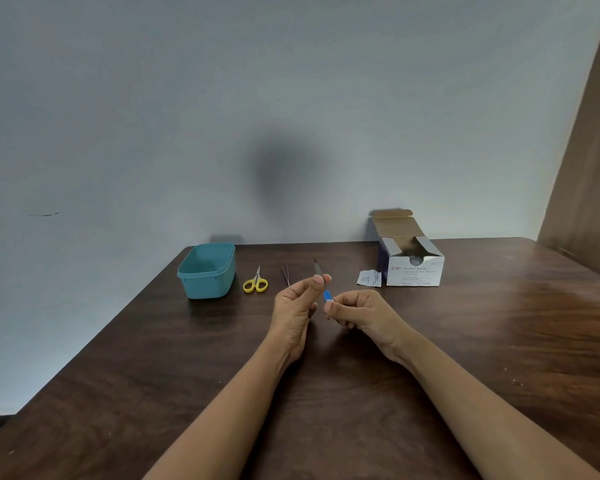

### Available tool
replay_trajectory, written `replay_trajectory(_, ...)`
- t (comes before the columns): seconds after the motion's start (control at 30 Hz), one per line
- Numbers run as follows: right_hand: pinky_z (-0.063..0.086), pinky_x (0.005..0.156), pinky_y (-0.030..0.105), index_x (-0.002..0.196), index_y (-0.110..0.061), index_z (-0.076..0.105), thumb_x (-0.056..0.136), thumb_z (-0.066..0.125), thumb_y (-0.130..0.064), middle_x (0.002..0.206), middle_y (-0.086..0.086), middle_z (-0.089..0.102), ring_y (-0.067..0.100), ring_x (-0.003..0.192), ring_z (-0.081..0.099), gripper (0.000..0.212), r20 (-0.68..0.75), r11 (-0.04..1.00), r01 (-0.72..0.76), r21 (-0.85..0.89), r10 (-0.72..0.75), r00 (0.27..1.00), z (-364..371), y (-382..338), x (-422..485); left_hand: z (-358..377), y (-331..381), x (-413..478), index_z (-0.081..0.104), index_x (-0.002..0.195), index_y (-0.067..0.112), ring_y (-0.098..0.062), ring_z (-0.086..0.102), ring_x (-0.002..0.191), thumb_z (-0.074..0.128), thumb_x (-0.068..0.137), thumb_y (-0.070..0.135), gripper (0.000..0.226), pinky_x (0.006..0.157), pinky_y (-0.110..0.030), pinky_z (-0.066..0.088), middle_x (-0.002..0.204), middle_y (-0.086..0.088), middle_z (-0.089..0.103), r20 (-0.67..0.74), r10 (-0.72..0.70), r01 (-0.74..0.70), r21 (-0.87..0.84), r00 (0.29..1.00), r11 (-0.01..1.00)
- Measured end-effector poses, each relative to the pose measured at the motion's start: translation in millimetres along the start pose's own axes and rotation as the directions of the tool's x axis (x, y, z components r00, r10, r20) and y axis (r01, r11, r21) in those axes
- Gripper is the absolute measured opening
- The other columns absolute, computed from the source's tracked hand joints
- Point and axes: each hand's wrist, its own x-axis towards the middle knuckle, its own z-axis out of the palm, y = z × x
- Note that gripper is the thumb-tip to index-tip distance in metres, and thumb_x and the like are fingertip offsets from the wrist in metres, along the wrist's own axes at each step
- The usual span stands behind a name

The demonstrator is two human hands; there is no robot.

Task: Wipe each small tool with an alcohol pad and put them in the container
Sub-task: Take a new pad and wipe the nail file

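My left hand (297, 306) pinches the metal blade of a nail file (317, 268) between thumb and fingers, holding it raised over the table with its tip pointing away from me. The file's blue handle (327, 295) sticks out below, and my right hand (357, 311) grips that end with a small white alcohol pad (328, 303) between thumb and forefinger. An empty teal container (207, 270) stands at the back left. Yellow-handled scissors (256, 281) and thin tweezers (285, 274) lie on the table between the container and my hands.
An open box of alcohol swabs (411, 263) stands at the back right, with a torn swab wrapper (369, 278) lying just left of it. The dark wooden table (499, 341) meets a grey wall behind; a brown panel rises at the far right.
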Motion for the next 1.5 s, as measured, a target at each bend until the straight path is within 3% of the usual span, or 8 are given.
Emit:
replay_trajectory(0.23,0.039,0.058,0.018,0.084,-0.009,0.074,0.079,0.067,-0.032,0.065,-0.003,0.062,0.005,0.059,0.045,0.025,-0.056,0.991,0.044,0.124,-0.037,0.998,-4,4,0,5,-1,-2,0.070,0.090,0.006,0.003,0.065,0.069,0.060,0.089,0.008,0.010,0.057,-0.007,0.046,0.080,0.002,0.072,0.080,-0.005,-0.003,0.100,0.997,0.995)
replay_trajectory(0.37,0.039,0.058,0.015,0.084,-0.011,0.074,0.082,0.068,-0.029,0.064,-0.005,0.062,0.002,0.059,0.046,0.019,-0.037,0.996,0.072,0.061,-0.070,0.997,-1,4,1,4,0,-2,0.072,0.083,0.013,-0.001,0.065,0.082,0.065,0.086,0.014,0.007,0.071,-0.016,0.049,0.082,0.008,0.074,0.017,-0.002,0.001,0.074,1.000,0.997)
replay_trajectory(0.5,0.040,0.059,0.015,0.084,-0.013,0.074,0.083,0.069,-0.025,0.061,-0.008,0.059,0.002,0.059,0.045,0.013,-0.017,0.998,0.058,0.040,-0.057,0.998,1,5,2,3,2,-1,0.072,0.081,0.020,-0.010,0.058,0.098,0.070,0.071,0.029,0.014,0.089,-0.033,0.038,0.083,0.014,0.074,-0.063,-0.020,0.020,0.007,0.998,1.000)
replay_trajectory(0.73,0.041,0.062,0.017,0.083,-0.015,0.073,0.083,0.069,-0.031,0.063,-0.009,0.061,0.002,0.062,0.049,0.017,0.003,0.999,0.031,0.021,-0.031,1.000,-1,3,2,2,3,1,0.072,0.083,0.018,-0.010,0.055,0.097,0.070,0.064,0.032,0.024,0.082,-0.028,0.038,0.085,0.012,0.073,-0.105,-0.039,0.030,-0.082,0.994,0.996)
replay_trajectory(0.87,0.042,0.060,0.015,0.080,-0.014,0.073,0.083,0.068,-0.027,0.064,-0.008,0.063,0.002,0.062,0.050,0.014,-0.022,0.998,0.042,0.052,-0.041,0.999,-2,5,1,2,1,2,0.072,0.083,0.018,-0.009,0.058,0.097,0.070,0.075,0.025,0.011,0.085,-0.030,0.039,0.084,0.013,0.074,-0.069,-0.014,0.013,-0.020,0.998,1.000)
replay_trajectory(1.17,0.047,0.065,0.013,0.090,-0.006,0.074,0.083,0.071,-0.011,0.069,-0.006,0.071,0.000,0.066,0.062,0.009,-0.159,0.979,0.203,0.000,-0.201,0.967,2,10,3,4,-4,1,0.072,0.086,0.011,0.003,0.066,0.073,0.068,0.084,0.013,0.006,0.060,-0.007,0.048,0.080,0.005,0.074,-0.033,0.059,-0.056,0.086,0.998,0.995)
replay_trajectory(1.33,0.048,0.065,0.013,0.087,-0.014,0.075,0.081,0.074,-0.013,0.073,-0.005,0.072,0.001,0.068,0.063,0.007,-0.144,0.980,0.184,-0.069,-0.193,0.971,5,11,3,5,-1,0,0.071,0.082,0.014,-0.001,0.064,0.082,0.068,0.083,0.013,0.004,0.071,-0.018,0.046,0.077,0.009,0.074,-0.086,0.048,-0.045,0.037,0.995,0.998)
replay_trajectory(1.5,0.048,0.063,0.017,0.085,-0.016,0.075,0.080,0.075,-0.019,0.074,-0.001,0.071,0.003,0.066,0.060,0.006,-0.123,0.980,0.138,-0.145,-0.156,0.980,5,14,5,4,-2,2,0.071,0.083,0.015,0.007,0.065,0.076,0.069,0.082,0.014,0.003,0.076,-0.021,0.042,0.076,0.012,0.074,-0.118,0.052,-0.048,0.036,0.992,0.998)
